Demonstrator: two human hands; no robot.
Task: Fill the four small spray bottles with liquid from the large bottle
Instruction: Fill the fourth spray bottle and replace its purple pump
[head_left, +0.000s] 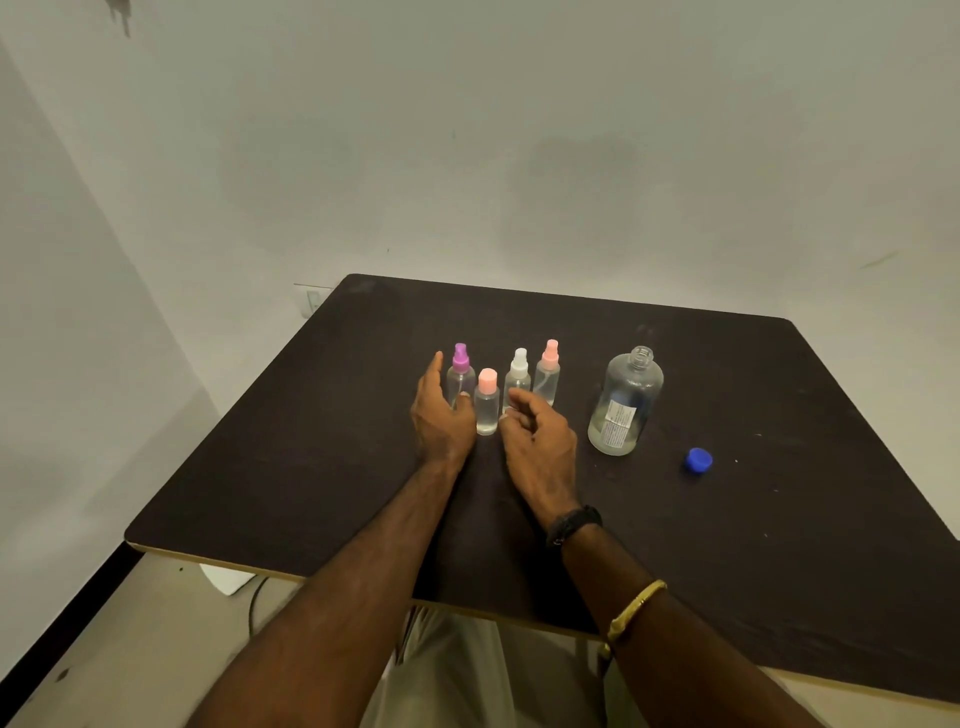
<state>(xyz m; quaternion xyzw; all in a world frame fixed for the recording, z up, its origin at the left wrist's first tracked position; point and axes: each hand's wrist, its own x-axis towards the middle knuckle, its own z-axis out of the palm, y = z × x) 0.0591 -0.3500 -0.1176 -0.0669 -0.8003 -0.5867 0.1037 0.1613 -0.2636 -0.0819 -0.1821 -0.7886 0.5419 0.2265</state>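
Observation:
Several small clear spray bottles stand near the middle of the dark table (311, 441): a purple-topped one (460, 371), one with a pink cap (487, 402) nearest me, a white-topped one (518, 375) and a pink-topped one (548, 370). The large clear bottle (626, 402) stands uncapped to their right, with a little liquid at its bottom. Its blue cap (697, 460) lies on the table further right. My left hand (441, 415) is open just left of the pink-capped bottle, holding nothing. My right hand (540, 441) hovers just right of it, fingers loosely curled and empty.
The table stands against a pale wall, with a wall socket (311, 300) behind its far left corner. A cable (254, 597) and a white object lie on the floor under the near left edge. My right arm wears a black wristband and a gold bangle.

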